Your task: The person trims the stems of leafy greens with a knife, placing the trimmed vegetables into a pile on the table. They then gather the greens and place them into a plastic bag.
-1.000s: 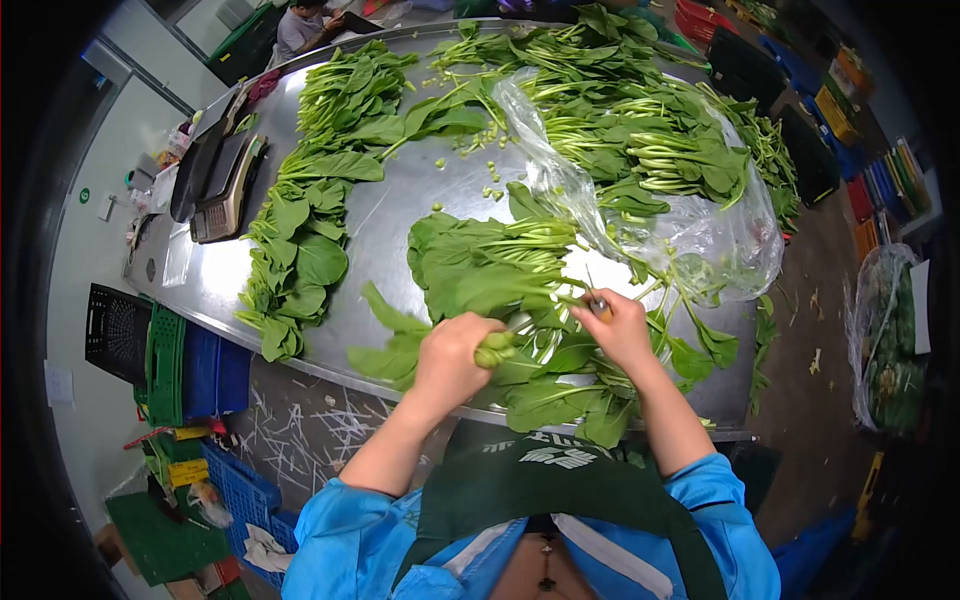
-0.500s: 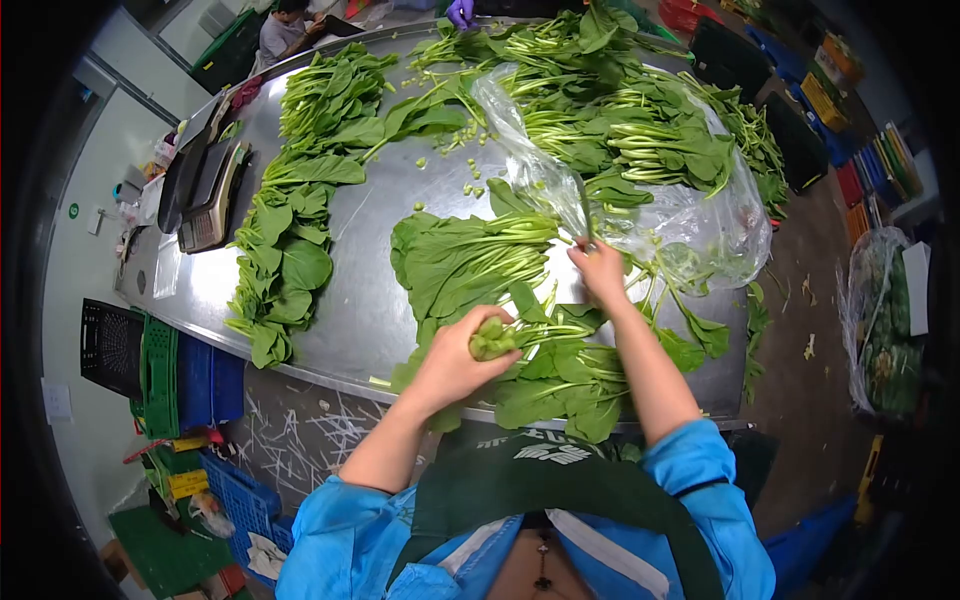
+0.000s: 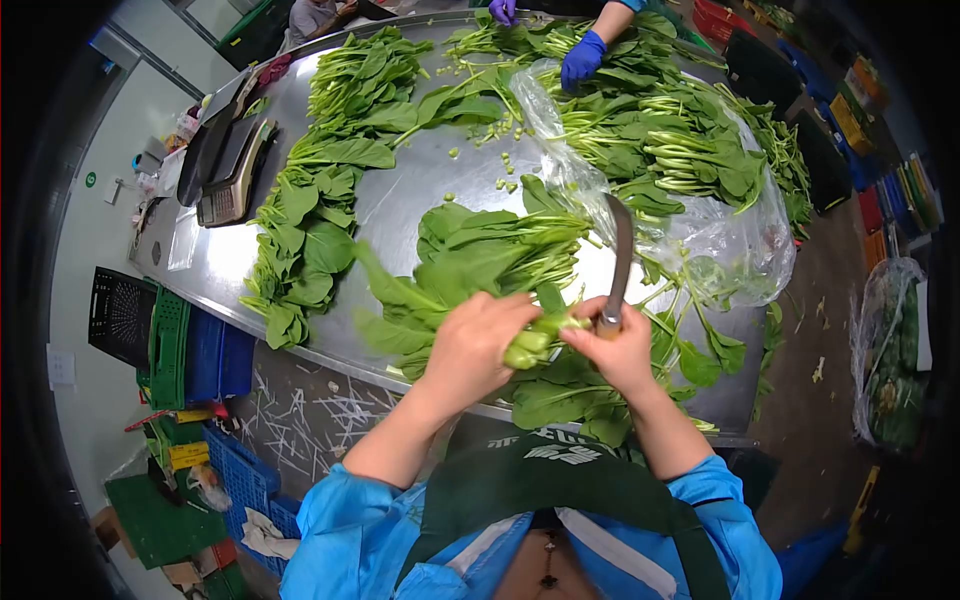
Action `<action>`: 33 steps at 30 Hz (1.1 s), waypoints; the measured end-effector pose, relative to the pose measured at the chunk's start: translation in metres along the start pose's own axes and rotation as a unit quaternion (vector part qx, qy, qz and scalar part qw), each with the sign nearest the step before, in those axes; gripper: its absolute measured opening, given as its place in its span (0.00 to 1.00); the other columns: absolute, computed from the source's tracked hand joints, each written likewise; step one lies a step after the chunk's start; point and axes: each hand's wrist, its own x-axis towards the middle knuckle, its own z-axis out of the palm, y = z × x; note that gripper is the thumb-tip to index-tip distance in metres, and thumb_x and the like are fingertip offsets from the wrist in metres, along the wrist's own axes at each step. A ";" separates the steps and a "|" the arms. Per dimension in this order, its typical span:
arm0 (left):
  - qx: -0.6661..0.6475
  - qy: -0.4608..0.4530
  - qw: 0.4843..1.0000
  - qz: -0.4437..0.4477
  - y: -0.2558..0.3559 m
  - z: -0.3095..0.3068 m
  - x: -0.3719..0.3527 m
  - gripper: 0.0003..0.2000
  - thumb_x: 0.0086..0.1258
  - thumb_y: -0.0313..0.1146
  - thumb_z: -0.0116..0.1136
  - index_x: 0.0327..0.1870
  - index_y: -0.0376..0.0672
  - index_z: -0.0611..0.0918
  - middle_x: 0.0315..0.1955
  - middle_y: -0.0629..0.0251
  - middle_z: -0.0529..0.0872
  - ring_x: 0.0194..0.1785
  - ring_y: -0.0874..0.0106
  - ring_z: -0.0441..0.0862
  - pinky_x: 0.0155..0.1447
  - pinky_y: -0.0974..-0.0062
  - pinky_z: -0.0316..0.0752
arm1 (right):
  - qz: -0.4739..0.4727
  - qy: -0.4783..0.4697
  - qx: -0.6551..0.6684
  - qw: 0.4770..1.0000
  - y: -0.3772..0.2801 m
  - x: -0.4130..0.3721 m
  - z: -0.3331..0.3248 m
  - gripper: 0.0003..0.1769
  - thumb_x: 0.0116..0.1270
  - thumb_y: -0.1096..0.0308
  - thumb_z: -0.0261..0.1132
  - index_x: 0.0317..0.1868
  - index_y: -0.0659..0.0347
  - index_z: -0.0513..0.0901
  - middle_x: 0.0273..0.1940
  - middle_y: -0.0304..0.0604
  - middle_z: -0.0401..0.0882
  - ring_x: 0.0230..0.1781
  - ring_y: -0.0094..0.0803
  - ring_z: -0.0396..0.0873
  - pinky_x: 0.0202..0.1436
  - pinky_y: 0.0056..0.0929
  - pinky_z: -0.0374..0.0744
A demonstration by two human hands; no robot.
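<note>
My left hand [image 3: 476, 345] is wrapped round a bunch of leafy greens [image 3: 528, 349], its pale stem ends facing right and its leaves trailing left, blurred. Close beside the stem ends, my right hand [image 3: 622, 352] grips a curved knife [image 3: 624, 255] by its wooden handle, blade pointing up and away from me. Its thumb is right at the stems. Beyond both hands lies a pile of greens [image 3: 490, 243] with stems to the right. More loose greens [image 3: 565, 400] lie below my hands at the near table edge.
A row of greens [image 3: 312, 235] runs along the left of the metal table [image 3: 385, 205], near a scale [image 3: 232, 185]. Clear plastic [image 3: 740, 250] lies under greens on the right. A co-worker's gloved hand [image 3: 583, 60] reaches over the far heap. Crates [image 3: 170, 340] stand at left.
My left hand has brought the bunch up and right, close to my right hand. The knife now shows clearly, blade upward. A co-worker's blue-gloved hand has come in at the far side.
</note>
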 end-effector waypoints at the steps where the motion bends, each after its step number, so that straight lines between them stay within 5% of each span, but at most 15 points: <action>1: -0.001 -0.002 1.000 -0.001 0.001 0.004 -0.001 0.17 0.42 0.24 0.65 0.37 0.42 0.80 0.31 0.61 0.81 0.34 0.60 0.78 0.40 0.68 0.73 | -0.036 -0.011 0.032 0.999 -0.003 -0.008 -0.002 0.16 0.50 0.71 0.73 0.38 0.64 0.77 0.31 0.34 0.78 0.29 0.17 0.74 0.32 0.19 0.74; 3: -0.120 -0.108 0.986 -0.037 0.000 0.012 -0.001 0.17 0.41 0.26 0.66 0.37 0.41 0.80 0.32 0.60 0.82 0.32 0.60 0.78 0.38 0.67 0.74 | -0.039 0.005 -0.030 0.999 -0.023 -0.018 -0.008 0.15 0.52 0.70 0.71 0.38 0.64 0.77 0.31 0.37 0.78 0.28 0.21 0.75 0.31 0.21 0.74; 4: -0.147 -0.092 0.984 -0.046 0.002 0.013 0.000 0.16 0.43 0.29 0.70 0.35 0.40 0.81 0.25 0.60 0.80 0.30 0.62 0.78 0.35 0.70 0.73 | -0.043 0.021 -0.091 0.995 -0.030 -0.023 -0.011 0.13 0.55 0.68 0.69 0.37 0.64 0.76 0.31 0.39 0.78 0.27 0.24 0.75 0.30 0.23 0.74; 8: -0.149 -0.121 0.980 -0.049 0.010 0.004 0.007 0.16 0.40 0.27 0.67 0.35 0.43 0.81 0.29 0.62 0.82 0.36 0.61 0.79 0.39 0.68 0.75 | -0.125 -0.069 -0.320 0.937 -0.044 -0.045 -0.040 0.11 0.62 0.62 0.61 0.34 0.62 0.75 0.26 0.46 0.72 0.23 0.42 0.74 0.26 0.32 0.71; 18: -0.152 -0.131 0.980 0.008 0.018 0.010 0.012 0.15 0.41 0.27 0.65 0.35 0.45 0.81 0.28 0.64 0.81 0.35 0.62 0.78 0.38 0.67 0.74 | -0.127 -0.054 -0.364 0.921 -0.037 -0.057 -0.059 0.10 0.60 0.63 0.62 0.32 0.62 0.74 0.24 0.47 0.73 0.23 0.45 0.74 0.25 0.36 0.72; 20: -0.079 -0.113 0.990 0.036 0.013 0.008 0.009 0.16 0.42 0.28 0.66 0.37 0.46 0.81 0.26 0.66 0.79 0.34 0.64 0.76 0.38 0.68 0.72 | -0.036 -0.039 -0.422 0.905 -0.017 -0.059 -0.080 0.11 0.58 0.65 0.64 0.34 0.64 0.74 0.25 0.44 0.75 0.22 0.37 0.75 0.25 0.31 0.72; 21: -0.077 -0.108 0.990 0.038 0.012 0.010 0.012 0.16 0.42 0.28 0.66 0.37 0.46 0.81 0.26 0.66 0.79 0.34 0.64 0.76 0.38 0.68 0.72 | -0.041 -0.039 -0.424 0.904 -0.014 -0.056 -0.080 0.11 0.58 0.65 0.64 0.34 0.64 0.74 0.25 0.44 0.75 0.22 0.37 0.75 0.25 0.31 0.72; 23: -0.040 -0.081 0.996 0.021 0.012 0.012 0.010 0.18 0.42 0.29 0.66 0.40 0.47 0.80 0.25 0.67 0.77 0.33 0.65 0.74 0.38 0.69 0.70 | 0.015 0.044 -0.142 0.989 -0.009 -0.059 -0.072 0.13 0.56 0.68 0.67 0.38 0.65 0.75 0.28 0.39 0.76 0.24 0.25 0.74 0.27 0.23 0.72; 24: -0.033 -0.065 0.997 0.038 0.017 0.013 0.013 0.18 0.42 0.30 0.69 0.37 0.42 0.80 0.24 0.64 0.78 0.29 0.64 0.73 0.35 0.70 0.69 | -0.043 0.064 -0.053 0.996 -0.010 -0.052 -0.053 0.16 0.53 0.70 0.69 0.41 0.66 0.75 0.32 0.35 0.76 0.28 0.18 0.72 0.32 0.18 0.71; 25: -0.033 -0.064 0.997 0.040 0.019 0.017 0.013 0.18 0.42 0.30 0.69 0.37 0.42 0.80 0.24 0.64 0.78 0.29 0.64 0.73 0.35 0.70 0.69 | 0.014 0.021 0.015 1.000 -0.024 -0.047 -0.041 0.17 0.52 0.71 0.70 0.41 0.65 0.75 0.33 0.34 0.76 0.29 0.18 0.72 0.34 0.17 0.72; 29: -0.011 -0.046 0.998 0.041 0.010 0.016 0.004 0.17 0.44 0.34 0.71 0.36 0.45 0.80 0.22 0.68 0.76 0.32 0.66 0.74 0.37 0.71 0.69 | 0.015 -0.024 0.037 0.999 -0.012 -0.032 -0.020 0.14 0.53 0.71 0.70 0.38 0.63 0.77 0.32 0.33 0.76 0.30 0.16 0.72 0.35 0.17 0.72; 33: -0.257 -0.029 0.948 -0.186 -0.031 -0.018 -0.022 0.19 0.41 0.27 0.74 0.37 0.42 0.80 0.31 0.67 0.81 0.36 0.76 0.75 0.41 0.77 0.70 | 0.157 0.022 -0.037 0.987 -0.005 -0.024 -0.070 0.12 0.52 0.72 0.69 0.36 0.65 0.78 0.32 0.37 0.79 0.31 0.22 0.76 0.37 0.22 0.75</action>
